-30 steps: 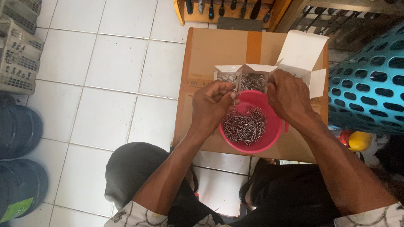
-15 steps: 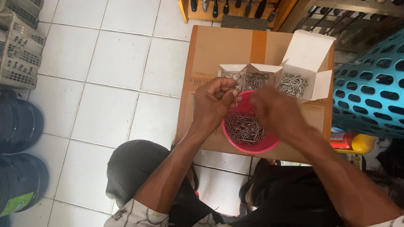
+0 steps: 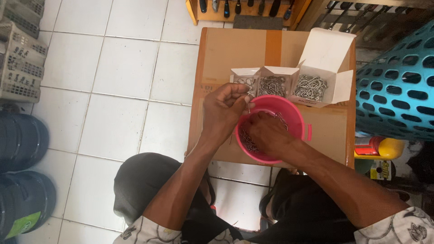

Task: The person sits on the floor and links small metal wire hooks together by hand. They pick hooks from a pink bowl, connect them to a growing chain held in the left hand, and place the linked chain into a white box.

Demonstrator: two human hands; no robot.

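A single head-worn camera looks almost straight down from above the person, close over the forearms, with the cardboard box (image 3: 271,86) near the middle of the frame, the pink bowl (image 3: 271,129) just below it, white floor tiles (image 3: 113,81) filling the left side and a blue basket (image 3: 402,86) cut off at the right edge

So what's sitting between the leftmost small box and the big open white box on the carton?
In the head view, a third small open box of metal hooks sits between the leftmost box and the big white box, touching both.
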